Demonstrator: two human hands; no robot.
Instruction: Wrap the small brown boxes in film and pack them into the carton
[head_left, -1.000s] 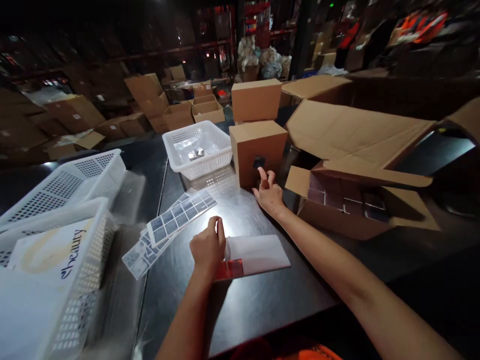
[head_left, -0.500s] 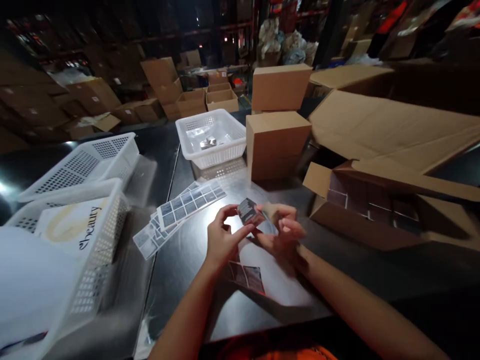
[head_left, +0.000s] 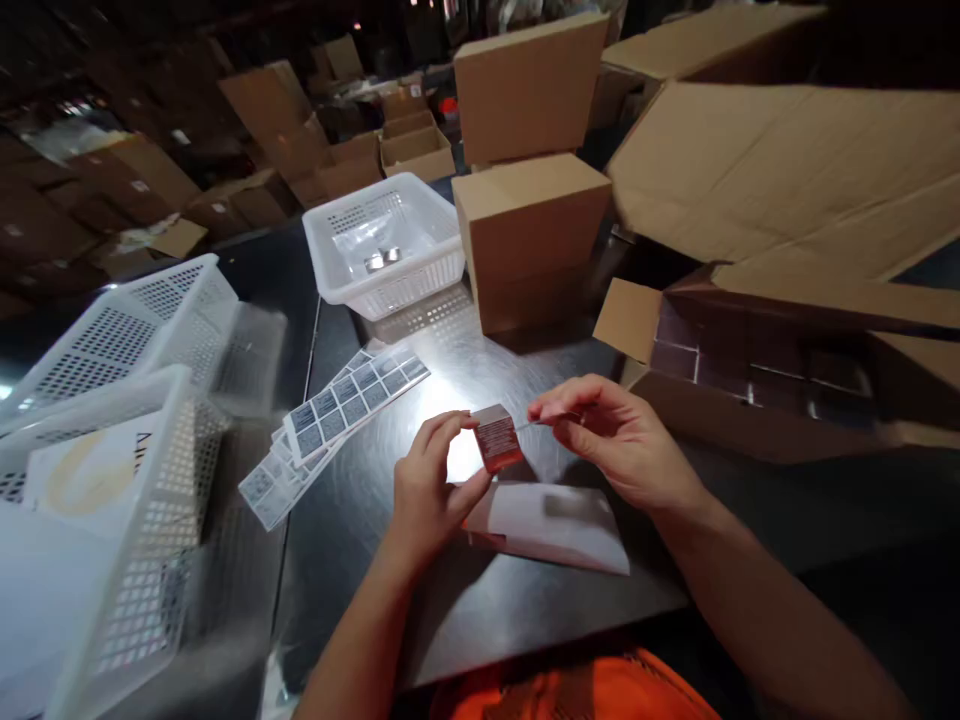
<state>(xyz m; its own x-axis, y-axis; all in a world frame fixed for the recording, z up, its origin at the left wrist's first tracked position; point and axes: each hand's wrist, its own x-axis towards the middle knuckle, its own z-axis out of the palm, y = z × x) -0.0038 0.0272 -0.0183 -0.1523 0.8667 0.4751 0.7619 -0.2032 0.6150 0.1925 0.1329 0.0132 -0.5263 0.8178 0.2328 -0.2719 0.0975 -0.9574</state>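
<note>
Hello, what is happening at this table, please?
A person at a dark table holds a small red box in the left hand. The right hand pinches something thin beside it, perhaps a sticker. A white sheet lies under the hands, label sheets to the left, and an open carton to the right.

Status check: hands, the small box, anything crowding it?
Left hand grips small box above the table. Right hand pinches a thin strip, maybe a sticker, beside it. White sheet lies below; nothing blocking.
</note>
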